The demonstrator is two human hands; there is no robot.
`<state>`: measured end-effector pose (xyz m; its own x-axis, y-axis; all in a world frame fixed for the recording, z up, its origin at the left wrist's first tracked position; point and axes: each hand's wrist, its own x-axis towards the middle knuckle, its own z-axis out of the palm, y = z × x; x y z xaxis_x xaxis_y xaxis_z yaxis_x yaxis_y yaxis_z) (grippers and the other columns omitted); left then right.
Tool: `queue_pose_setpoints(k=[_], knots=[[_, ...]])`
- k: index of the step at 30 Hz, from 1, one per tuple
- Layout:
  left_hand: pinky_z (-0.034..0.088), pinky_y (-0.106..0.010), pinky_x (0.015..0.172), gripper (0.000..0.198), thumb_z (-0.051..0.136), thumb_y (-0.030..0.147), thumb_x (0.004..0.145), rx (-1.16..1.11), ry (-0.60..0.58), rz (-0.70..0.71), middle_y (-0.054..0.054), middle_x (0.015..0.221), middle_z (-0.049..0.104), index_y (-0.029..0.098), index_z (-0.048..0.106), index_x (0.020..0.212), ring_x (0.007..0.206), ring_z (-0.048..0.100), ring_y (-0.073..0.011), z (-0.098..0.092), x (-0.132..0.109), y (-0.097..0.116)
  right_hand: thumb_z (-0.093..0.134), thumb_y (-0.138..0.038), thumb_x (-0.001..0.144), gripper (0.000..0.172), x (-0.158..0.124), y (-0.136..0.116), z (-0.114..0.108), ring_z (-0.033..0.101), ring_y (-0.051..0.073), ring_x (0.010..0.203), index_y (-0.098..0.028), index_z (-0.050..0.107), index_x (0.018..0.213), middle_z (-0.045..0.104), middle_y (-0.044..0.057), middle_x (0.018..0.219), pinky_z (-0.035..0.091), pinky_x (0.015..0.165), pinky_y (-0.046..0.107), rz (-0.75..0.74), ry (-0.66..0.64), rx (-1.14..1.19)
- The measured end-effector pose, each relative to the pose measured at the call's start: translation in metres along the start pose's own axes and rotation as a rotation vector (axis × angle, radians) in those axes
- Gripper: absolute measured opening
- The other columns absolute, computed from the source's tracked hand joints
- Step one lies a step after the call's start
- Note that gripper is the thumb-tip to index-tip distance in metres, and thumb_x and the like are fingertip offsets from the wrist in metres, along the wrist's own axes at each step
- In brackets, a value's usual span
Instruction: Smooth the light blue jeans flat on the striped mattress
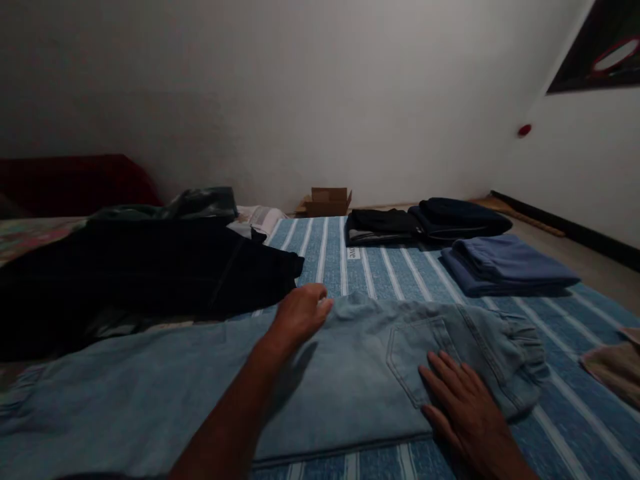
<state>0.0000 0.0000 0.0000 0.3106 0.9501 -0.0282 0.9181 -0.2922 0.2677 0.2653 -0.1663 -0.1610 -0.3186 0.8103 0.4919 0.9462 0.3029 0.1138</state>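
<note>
Jeans (350, 373) in pale blue denim lie flat across the lower half of the frame, spread over the blue striped bedsheet (385, 270); we see them doubled over, waistband and back pocket toward the lower right, the legs running off to the lower left. Lying smooth like this, they look pressed down so the fold keeps its shape, and that is our reading rather than something shown. Next in size, a dark garment (140, 280) sprawls unfolded at the left middle, apparently not yet dealt with. Toward the upper right, folded pieces sit in neat stacks: a blue folded pile (505, 267), and behind it a dark folded pile (425, 223) near the wall. A small cardboard box (325, 201) stands on the floor at the centre, against the wall.

Our left hand (300, 313) reaches forward on a long, straight arm from the lower centre, fingers curled loosely over the far edge of the denim; whether it pinches the cloth we cannot tell. Our right hand (465, 407) rests open, palm down, fingers spread on the pocket at the lower right.
</note>
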Motion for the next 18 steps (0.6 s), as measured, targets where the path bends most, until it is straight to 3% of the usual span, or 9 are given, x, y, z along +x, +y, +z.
queue_pose_setpoints(k=[3, 7, 13, 18], knots=[[0.041, -0.032, 0.075, 0.023, 0.049, 0.033, 0.084, 0.014, -0.048, 0.021, -0.011, 0.091, 0.066, 0.017, 0.065, 0.080, 0.090, 0.060, -0.0249, 0.031, 0.045, 0.014, 0.051, -0.045, 0.088, 0.046, 0.000, 0.000, 0.000, 0.048, 0.028, 0.123, -0.021, 0.055, 0.126, 0.054, 0.009, 0.134, 0.035, 0.097, 0.045, -0.017, 0.012, -0.028], [0.042, -0.032, 0.071, 0.025, 0.052, 0.035, 0.082, -0.014, -0.092, 0.002, -0.013, 0.086, 0.066, 0.016, 0.066, 0.074, 0.086, 0.061, -0.0257, 0.059, 0.069, 0.015, 0.051, -0.045, 0.087, 0.045, 0.001, 0.002, -0.002, 0.049, 0.028, 0.122, -0.021, 0.055, 0.126, 0.055, 0.009, 0.133, 0.036, 0.096, 0.044, -0.041, 0.007, -0.052], [0.040, -0.030, 0.066, 0.022, 0.058, 0.038, 0.076, -0.106, -0.089, -0.043, -0.009, 0.080, 0.065, 0.018, 0.065, 0.073, 0.079, 0.060, -0.0231, 0.064, 0.073, 0.011, 0.053, -0.043, 0.086, 0.045, 0.002, 0.002, -0.004, 0.049, 0.028, 0.122, -0.021, 0.055, 0.126, 0.055, 0.009, 0.133, 0.036, 0.096, 0.044, -0.057, 0.002, -0.055], [0.035, -0.027, 0.055, 0.028, 0.063, 0.043, 0.071, -0.228, -0.160, -0.037, -0.003, 0.060, 0.057, 0.017, 0.061, 0.059, 0.060, 0.054, -0.0164, 0.061, 0.079, 0.008, 0.053, -0.042, 0.086, 0.046, 0.002, 0.002, -0.003, 0.049, 0.029, 0.122, -0.020, 0.055, 0.126, 0.055, 0.010, 0.132, 0.037, 0.096, 0.044, -0.053, 0.007, -0.039]])
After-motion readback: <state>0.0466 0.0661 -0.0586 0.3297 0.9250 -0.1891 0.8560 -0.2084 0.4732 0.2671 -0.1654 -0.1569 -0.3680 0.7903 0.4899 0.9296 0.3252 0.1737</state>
